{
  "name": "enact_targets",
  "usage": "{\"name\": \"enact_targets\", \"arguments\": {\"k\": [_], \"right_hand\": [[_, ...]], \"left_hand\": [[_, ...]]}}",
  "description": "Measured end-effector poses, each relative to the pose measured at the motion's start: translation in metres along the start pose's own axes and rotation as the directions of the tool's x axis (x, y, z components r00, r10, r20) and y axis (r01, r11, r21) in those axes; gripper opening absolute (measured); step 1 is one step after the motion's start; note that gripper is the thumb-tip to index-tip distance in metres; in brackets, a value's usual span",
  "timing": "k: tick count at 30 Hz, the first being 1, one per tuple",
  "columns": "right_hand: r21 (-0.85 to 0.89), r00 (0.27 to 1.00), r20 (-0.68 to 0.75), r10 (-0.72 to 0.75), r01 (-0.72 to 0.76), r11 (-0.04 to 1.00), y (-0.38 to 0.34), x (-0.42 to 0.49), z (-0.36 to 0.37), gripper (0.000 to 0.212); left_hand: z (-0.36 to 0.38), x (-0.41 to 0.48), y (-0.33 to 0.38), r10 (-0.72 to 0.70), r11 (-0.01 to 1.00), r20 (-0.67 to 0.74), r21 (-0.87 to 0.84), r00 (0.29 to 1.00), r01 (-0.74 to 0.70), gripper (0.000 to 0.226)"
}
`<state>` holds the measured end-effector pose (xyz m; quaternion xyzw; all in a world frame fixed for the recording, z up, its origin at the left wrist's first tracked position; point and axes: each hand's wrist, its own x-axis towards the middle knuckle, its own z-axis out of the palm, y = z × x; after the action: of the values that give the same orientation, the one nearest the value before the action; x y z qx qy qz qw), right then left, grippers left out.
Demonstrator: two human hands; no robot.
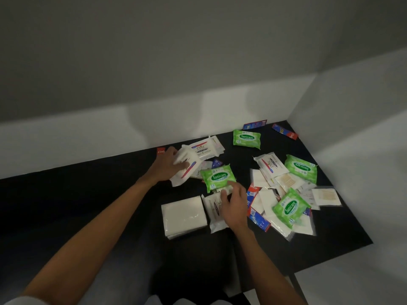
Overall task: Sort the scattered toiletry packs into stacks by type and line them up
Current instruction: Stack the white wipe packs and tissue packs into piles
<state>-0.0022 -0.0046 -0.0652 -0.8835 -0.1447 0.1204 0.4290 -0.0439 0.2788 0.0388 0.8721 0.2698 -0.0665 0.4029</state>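
left hand (170, 166) grip clenched on white dove pack (187, 164), far-left of pile. right hand (233, 205) fingers pressing green sanicare pack (218, 177), grip unclear. risk: slick wrappers slide, topple tissue stack (184, 214) near-centre on bench (88, 194).

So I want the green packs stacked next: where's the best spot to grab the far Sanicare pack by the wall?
The far Sanicare pack lies flat and alone on the black table. Probably come from above and take a pinch grip across its short width at the middle; nothing overlaps it, so both long edges look free.
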Motion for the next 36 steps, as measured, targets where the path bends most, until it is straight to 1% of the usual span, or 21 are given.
{"name": "enact_targets", "arguments": {"k": [2,4,5,8,10,12,15,17,18,20,22,24,27,30,33,34,35,36], "right_hand": [[0.068,0.995,-0.09,0.039,-0.033,0.997,-0.02,0.006,-0.011,0.038],[0.197,0.993,-0.107,0.052,-0.03,0.98,-0.043,0.011,-0.023,0.034],[0.28,0.994,-0.1,0.047,-0.017,0.96,-0.055,0.011,-0.029,0.03],[0.491,1.0,-0.026,0.013,0.002,0.871,-0.092,0.005,-0.044,0.024],[0.579,0.999,0.042,-0.007,-0.019,0.815,-0.11,0.001,-0.049,0.029],[0.635,0.997,0.082,-0.004,-0.049,0.771,-0.118,-0.001,-0.051,0.035],[0.655,0.997,0.074,0.035,-0.075,0.752,-0.117,0.0,-0.053,0.035],[0.685,0.994,0.088,0.066,-0.109,0.72,-0.109,0.0,-0.056,0.032],[0.696,0.992,0.101,0.08,-0.128,0.707,-0.104,0.0,-0.059,0.031],[0.683,0.987,0.111,0.114,-0.159,0.713,-0.093,-0.001,-0.063,0.032],[0.653,0.982,0.113,0.15,-0.187,0.734,-0.081,-0.002,-0.066,0.033],[0.614,0.975,0.115,0.192,-0.222,0.758,-0.07,-0.005,-0.067,0.032],[0.539,0.962,0.11,0.249,-0.268,0.798,-0.053,-0.011,-0.065,0.03],[0.397,0.952,0.112,0.284,-0.305,0.866,-0.031,-0.016,-0.057,0.034],[0.308,0.95,0.129,0.285,-0.311,0.899,-0.015,-0.021,-0.044,0.033],[0.291,0.951,0.133,0.28,-0.307,0.906,-0.013,-0.022,-0.041,0.033],[0.272,0.951,0.135,0.277,-0.305,0.913,-0.011,-0.024,-0.037,0.032],[0.255,0.951,0.136,0.276,-0.303,0.918,-0.01,-0.024,-0.034,0.033]], "left_hand": [[0.002,-0.017,0.017,-0.006,0.978,0.002,-0.208,1.0,0.007,0.053],[0.006,-0.033,0.033,-0.024,0.928,0.015,-0.37,1.0,0.028,0.052],[0.01,-0.04,0.041,-0.04,0.905,0.027,-0.423,0.999,0.048,0.052],[0.021,-0.056,0.064,-0.082,0.832,0.047,-0.547,0.996,0.095,0.05],[0.03,-0.065,0.077,-0.089,0.789,0.045,-0.607,0.995,0.098,0.048],[0.042,-0.075,0.088,-0.08,0.785,0.028,-0.615,0.996,0.081,0.043],[0.059,-0.084,0.092,-0.005,0.839,0.002,-0.544,1.0,0.006,0.04],[0.066,-0.086,0.084,0.077,0.89,-0.017,-0.449,0.997,-0.077,0.047],[0.069,-0.087,0.079,0.114,0.92,-0.032,-0.374,0.993,-0.118,0.052],[0.073,-0.088,0.065,0.181,0.964,-0.055,-0.188,0.982,-0.188,0.057],[0.076,-0.092,0.053,0.242,0.97,-0.077,0.025,0.967,-0.241,0.051],[0.079,-0.096,0.041,0.287,0.939,-0.116,0.23,0.951,-0.256,0.044],[0.083,-0.102,0.025,0.266,0.887,-0.156,0.425,0.951,-0.179,0.042],[0.087,-0.107,0.012,0.218,0.829,-0.143,0.548,0.965,-0.106,0.052],[0.091,-0.108,0.006,0.19,0.78,-0.088,0.618,0.978,-0.096,0.066],[0.092,-0.107,0.003,0.181,0.77,-0.067,0.63,0.981,-0.099,0.066],[0.093,-0.107,0.001,0.181,0.74,-0.036,0.663,0.983,-0.112,0.063],[0.095,-0.106,-0.002,0.209,0.69,0.001,0.709,0.978,-0.148,0.06]]}}
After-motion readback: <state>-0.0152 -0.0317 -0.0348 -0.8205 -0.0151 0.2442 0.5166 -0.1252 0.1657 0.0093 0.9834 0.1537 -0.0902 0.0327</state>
